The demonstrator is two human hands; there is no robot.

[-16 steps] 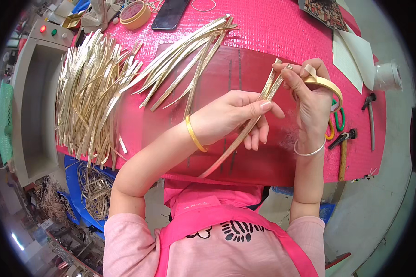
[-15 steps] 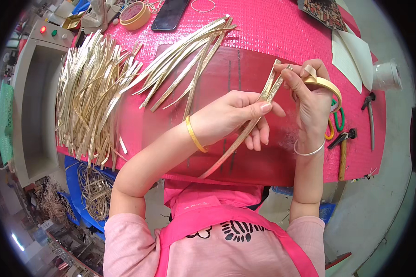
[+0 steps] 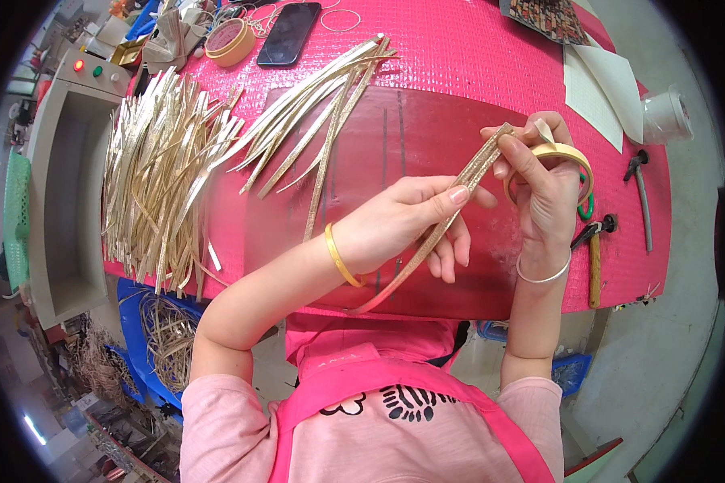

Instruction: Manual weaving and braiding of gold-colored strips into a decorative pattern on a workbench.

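Between the thumb and fingers of my left hand (image 3: 427, 213) are glittery gold strips (image 3: 479, 165), laid side by side. Their upper ends are pinched by my right hand (image 3: 536, 165), and their tails hang toward the table's near edge. A roll of cream tape (image 3: 586, 154) hangs on my right hand, with a loose tape end near the fingers. Farther left on the table lie a small fan of gold strips (image 3: 322, 101) and a large, thick pile of them (image 3: 157, 181).
A dark red mat (image 3: 475, 294) covers part of the pink table (image 3: 451, 48). Another tape roll (image 3: 230, 42) and a black phone (image 3: 290, 34) lie at the back. Hammers (image 3: 595, 270) and white paper (image 3: 592, 97) are at right. A grey box with buttons (image 3: 60, 201) stands at left.
The upper ends of the strips, spread in a V before, are now together in my right fingers. My left hand keeps its hold. The view has shifted slightly.
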